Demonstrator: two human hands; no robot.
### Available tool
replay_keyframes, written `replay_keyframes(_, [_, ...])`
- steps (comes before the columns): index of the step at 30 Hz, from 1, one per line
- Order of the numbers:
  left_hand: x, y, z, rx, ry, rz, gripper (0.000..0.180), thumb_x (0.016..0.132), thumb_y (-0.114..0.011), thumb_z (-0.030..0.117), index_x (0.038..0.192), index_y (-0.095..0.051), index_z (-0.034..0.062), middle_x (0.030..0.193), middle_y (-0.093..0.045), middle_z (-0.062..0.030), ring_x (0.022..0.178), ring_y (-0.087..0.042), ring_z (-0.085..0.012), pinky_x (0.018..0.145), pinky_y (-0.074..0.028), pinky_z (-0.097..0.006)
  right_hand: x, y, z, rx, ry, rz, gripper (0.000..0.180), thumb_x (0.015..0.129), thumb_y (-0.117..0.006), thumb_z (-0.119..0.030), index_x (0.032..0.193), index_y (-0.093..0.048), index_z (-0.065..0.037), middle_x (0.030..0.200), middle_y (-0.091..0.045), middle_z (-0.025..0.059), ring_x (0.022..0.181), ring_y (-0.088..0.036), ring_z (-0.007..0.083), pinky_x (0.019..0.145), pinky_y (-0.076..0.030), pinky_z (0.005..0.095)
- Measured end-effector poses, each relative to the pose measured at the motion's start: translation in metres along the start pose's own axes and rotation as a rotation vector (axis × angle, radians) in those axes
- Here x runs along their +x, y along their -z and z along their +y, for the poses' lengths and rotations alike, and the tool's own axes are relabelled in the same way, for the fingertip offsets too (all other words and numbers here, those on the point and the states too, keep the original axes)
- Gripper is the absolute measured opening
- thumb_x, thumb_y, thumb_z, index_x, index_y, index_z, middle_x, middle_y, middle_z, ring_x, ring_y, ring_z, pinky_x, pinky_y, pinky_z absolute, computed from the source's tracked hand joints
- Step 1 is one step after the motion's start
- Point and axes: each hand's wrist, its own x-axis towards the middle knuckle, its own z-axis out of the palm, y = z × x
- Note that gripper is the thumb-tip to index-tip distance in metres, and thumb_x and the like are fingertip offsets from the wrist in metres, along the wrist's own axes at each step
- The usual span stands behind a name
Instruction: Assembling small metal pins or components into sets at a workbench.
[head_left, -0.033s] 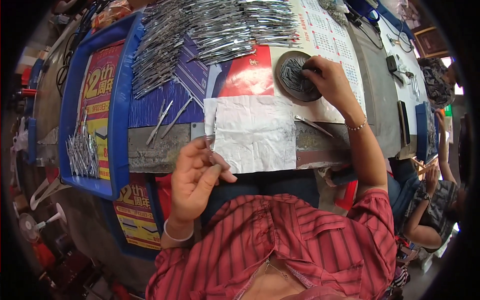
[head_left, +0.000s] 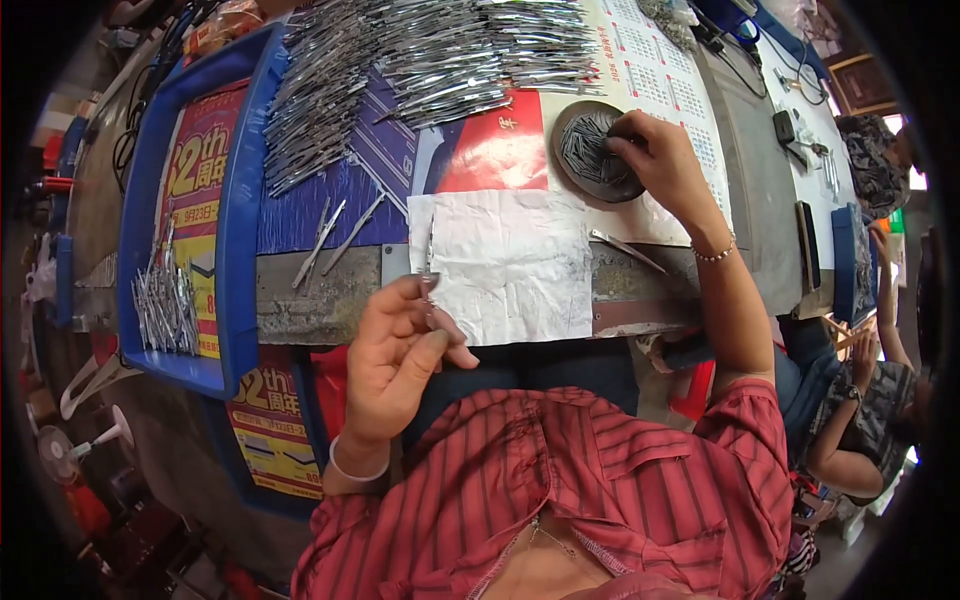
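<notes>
Right hand (head_left: 660, 160), fingertips bunched at dark pins (head_left: 582, 150) in a round dish (head_left: 610, 189), grip indiscernible; left hand (head_left: 390, 355) holds a slim metal piece (head_left: 431, 245) above white paper (head_left: 515, 270). Apparently the picking step; lifting calls for a fine pinch.

A workshop: one worn grey workbench (head_left: 320, 310) carries a dense heap of slim silver metal pieces (head_left: 430, 60) toward twelve o'clock and a round dark dish (head_left: 590, 188) of small grey metal pins (head_left: 580, 150) at one; another person in a dark patterned top (head_left: 880, 430) is at four.
</notes>
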Motion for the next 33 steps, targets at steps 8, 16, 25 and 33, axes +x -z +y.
replay_keyframes(8, [0.000,-0.019,-0.016,-0.041,0.087,-0.119,0.023,0.094,-0.047,0.001,0.117,-0.045,-0.0031,0.090,-0.058,-0.0073,0.076,-0.059,-0.0099,0.070,-0.050,-0.023,-0.031,0.012,-0.036,0.925,-0.318,-0.040,0.010,0.089,-0.060,-0.011,0.090,-0.058,-0.001,0.074,-0.058,-0.0012,0.064,-0.051,0.0051,0.055,-0.040,0.0196])
replay_keyframes(16, [0.002,-0.037,-0.032,0.000,0.148,-0.114,0.016,0.093,-0.052,0.004,0.107,-0.052,-0.0026,0.085,-0.059,-0.0042,0.071,-0.057,-0.0059,0.064,-0.049,-0.020,-0.088,-0.016,-0.099,1.507,-0.453,-0.283,0.013,0.089,-0.059,-0.011,0.093,-0.049,-0.003,0.074,-0.059,0.0076,0.054,-0.048,0.0083,0.049,-0.038,0.0194])
replay_keyframes(25, [-0.004,-0.039,-0.034,0.138,0.096,-0.093,0.013,0.091,-0.057,0.004,0.103,-0.056,-0.0009,0.074,-0.060,-0.0027,0.061,-0.056,-0.0059,0.056,-0.047,-0.020,-0.104,-0.026,-0.116,1.463,-0.454,-0.284,0.014,0.090,-0.058,-0.011,0.094,-0.049,-0.001,0.075,-0.060,0.0072,0.058,-0.052,0.0076,0.052,-0.042,0.0187])
replay_keyframes(33, [-0.004,-0.038,-0.036,0.449,-0.090,-0.117,0.014,0.090,-0.058,0.003,0.102,-0.056,-0.0019,0.075,-0.063,-0.0056,0.057,-0.058,-0.0078,0.052,-0.047,-0.021,-0.110,-0.028,-0.117,1.304,-0.432,-0.271,0.013,0.092,-0.057,-0.010,0.094,-0.048,-0.001,0.076,-0.059,0.0045,0.062,-0.053,0.0059,0.055,-0.042,0.0180])
